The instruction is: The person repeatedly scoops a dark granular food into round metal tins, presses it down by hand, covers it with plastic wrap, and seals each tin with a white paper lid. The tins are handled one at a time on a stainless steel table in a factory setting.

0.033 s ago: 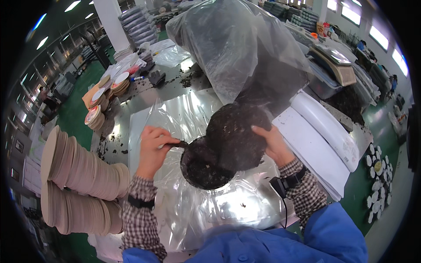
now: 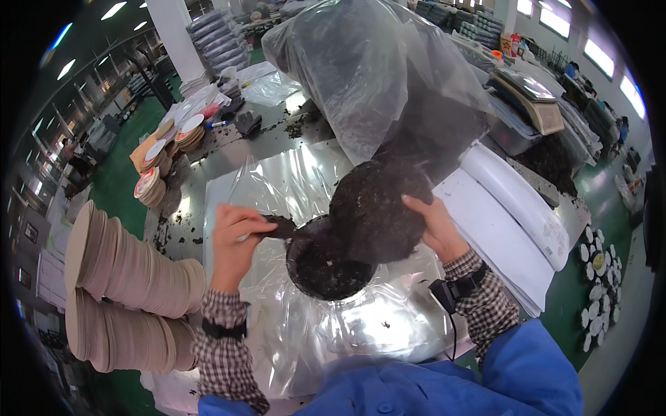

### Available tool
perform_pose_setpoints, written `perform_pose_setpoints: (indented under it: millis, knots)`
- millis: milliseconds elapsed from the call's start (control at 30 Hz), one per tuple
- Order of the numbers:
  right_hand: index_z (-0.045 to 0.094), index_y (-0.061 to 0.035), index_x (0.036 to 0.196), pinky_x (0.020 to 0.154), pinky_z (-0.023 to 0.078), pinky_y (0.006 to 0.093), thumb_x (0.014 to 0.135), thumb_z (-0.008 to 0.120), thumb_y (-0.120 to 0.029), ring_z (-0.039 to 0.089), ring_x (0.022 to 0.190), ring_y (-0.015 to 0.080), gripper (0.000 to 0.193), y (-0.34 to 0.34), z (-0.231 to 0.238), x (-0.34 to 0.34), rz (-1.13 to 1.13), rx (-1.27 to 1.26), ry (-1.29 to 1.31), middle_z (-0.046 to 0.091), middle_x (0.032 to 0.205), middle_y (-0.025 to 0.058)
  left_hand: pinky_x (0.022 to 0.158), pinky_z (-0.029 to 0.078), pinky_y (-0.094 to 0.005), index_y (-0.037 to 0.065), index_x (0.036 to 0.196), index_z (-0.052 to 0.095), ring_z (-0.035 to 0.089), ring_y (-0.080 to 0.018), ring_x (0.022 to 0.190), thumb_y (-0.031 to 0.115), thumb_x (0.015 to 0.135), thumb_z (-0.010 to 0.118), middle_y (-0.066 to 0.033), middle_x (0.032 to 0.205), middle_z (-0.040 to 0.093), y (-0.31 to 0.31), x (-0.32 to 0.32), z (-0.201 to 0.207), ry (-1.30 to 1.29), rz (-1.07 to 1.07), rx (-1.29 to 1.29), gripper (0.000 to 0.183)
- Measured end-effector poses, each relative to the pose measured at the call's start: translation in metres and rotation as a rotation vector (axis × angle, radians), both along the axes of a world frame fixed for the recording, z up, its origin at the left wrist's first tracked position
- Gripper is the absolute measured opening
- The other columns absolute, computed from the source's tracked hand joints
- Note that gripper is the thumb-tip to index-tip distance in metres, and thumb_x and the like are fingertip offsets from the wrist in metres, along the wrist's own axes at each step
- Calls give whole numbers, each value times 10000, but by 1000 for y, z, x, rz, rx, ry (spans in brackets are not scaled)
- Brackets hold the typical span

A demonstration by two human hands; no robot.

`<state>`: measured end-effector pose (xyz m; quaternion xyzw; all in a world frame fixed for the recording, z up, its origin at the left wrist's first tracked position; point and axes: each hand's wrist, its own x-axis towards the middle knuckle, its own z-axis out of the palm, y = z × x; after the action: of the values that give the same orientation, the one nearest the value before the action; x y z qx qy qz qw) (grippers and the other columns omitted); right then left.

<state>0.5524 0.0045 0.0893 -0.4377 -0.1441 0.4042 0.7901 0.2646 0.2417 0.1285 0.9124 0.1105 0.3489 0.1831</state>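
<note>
My right hand [image 2: 442,230] grips the right edge of a round, flat, dark cake [image 2: 378,211] that looks like dried seaweed, held tilted with the thumb on top. Partly under it lies a round, dark, dish-shaped thing [image 2: 322,267] with dark flaky matter inside; whether that is a container or another cake I cannot tell. Between the fingertips of my left hand [image 2: 236,239] is a small torn piece of dark seaweed [image 2: 281,227], by the upper left rim of the round thing. Clear plastic sheeting [image 2: 267,305] spreads beneath on the table.
Tall stacks of beige paper discs [image 2: 132,270] stand at the left. A large clear plastic bag [image 2: 340,76] with dark contents rises at the back. White sheets [image 2: 485,229] lie on the right, and labelled discs [image 2: 152,184] at the far left. Dark crumbs dot the metal tabletop [image 2: 180,215].
My left hand has shifted slightly left, and more of the dark piece shows in its fingers. My right hand and the cake have moved a little to the right.
</note>
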Motion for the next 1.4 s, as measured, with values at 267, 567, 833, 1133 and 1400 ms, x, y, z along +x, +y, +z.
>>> perform_pose_setpoints:
  millis: [267,567,833,1133,1400]
  knots:
    - [558,39,1243,910,565,354,874,667,14,665,1025,228,386,33,-2,-47,242,-45,-25,653,1167,128,1133,355,-366,15,1237,656,369,-258,1403,-32,900,526,-153,1613,167,-59,2,-57,-405,-309,-1374,365]
    - [432,-18,1388,946,526,348,833,640,94,605,1104,221,603,41,-29,-33,175,-132,-234,588,1250,119,1034,413,-329,8,1347,439,525,-238,1216,94,938,623,-162,1340,523,-44,39,-83,-282,22,-1087,457]
    - [429,-50,1409,997,493,342,821,622,121,560,1172,225,642,39,-28,-30,181,-140,-230,558,1294,116,1098,357,-397,87,1502,288,455,-338,1294,175,924,637,-196,1396,454,-26,78,-100,194,147,-387,681]
    - [417,-81,1439,1019,470,344,815,670,48,528,1234,240,686,32,20,-55,123,-42,-252,510,1370,130,861,501,-268,-13,1178,621,620,-131,934,58,889,664,-43,1032,662,-59,35,8,-318,86,-1141,301]
    - [440,-49,1378,962,488,419,780,715,-73,559,1133,411,659,28,-40,-63,84,-303,-1406,368,1431,202,1100,307,-491,56,1240,586,351,-383,1353,266,949,609,-211,1404,449,-88,15,-63,217,528,106,359]
